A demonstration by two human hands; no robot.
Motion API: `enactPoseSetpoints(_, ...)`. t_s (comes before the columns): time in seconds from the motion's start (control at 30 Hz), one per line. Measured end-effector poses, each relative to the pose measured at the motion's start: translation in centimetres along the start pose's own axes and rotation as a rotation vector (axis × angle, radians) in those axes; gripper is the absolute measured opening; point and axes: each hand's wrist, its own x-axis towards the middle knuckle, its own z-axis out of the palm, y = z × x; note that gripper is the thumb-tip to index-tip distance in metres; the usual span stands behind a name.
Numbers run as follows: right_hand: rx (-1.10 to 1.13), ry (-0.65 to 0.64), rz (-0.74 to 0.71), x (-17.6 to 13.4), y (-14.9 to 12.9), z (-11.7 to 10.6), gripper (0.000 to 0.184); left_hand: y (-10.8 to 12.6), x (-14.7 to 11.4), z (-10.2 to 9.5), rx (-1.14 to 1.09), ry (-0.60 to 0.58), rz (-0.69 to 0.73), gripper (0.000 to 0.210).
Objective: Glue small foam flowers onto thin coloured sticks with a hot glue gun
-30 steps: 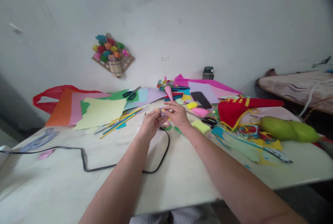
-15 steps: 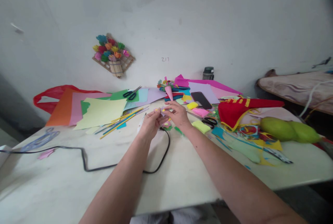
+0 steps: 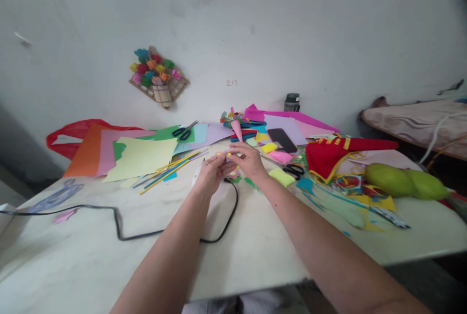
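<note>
The left hand and right hand pinch a small lilac piece together; beyond, a pink cone lies at twelve o'clock, a smartphone around two.

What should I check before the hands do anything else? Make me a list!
1. Small lavender piece held: ok, between the left hand and right hand.
2. Its shape: cannot tell, fingers cover most of it.
3. Black cord clear of the arms: not ok, it passes beneath the left forearm.
4. Scissors on the green paper away from both hands: ok, they lie farther back.
5. Bottle upright: ok, it stands near the wall.
</note>
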Motion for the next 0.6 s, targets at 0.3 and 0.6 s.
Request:
enactPoseSetpoints(0.3, 0.144, 0.022, 0.094, 0.2, -0.6, -0.2, 0.014, 0.2, -0.3, 0.4, 0.033, 0.016, 0.032, 0.017)
enactPoseSetpoints(0.6, 0.348, -0.096, 0.533, -0.1, -1.7, -0.8, 0.033, 0.3, -0.4, 0.6, 0.117, 0.032, 0.029, 0.023)
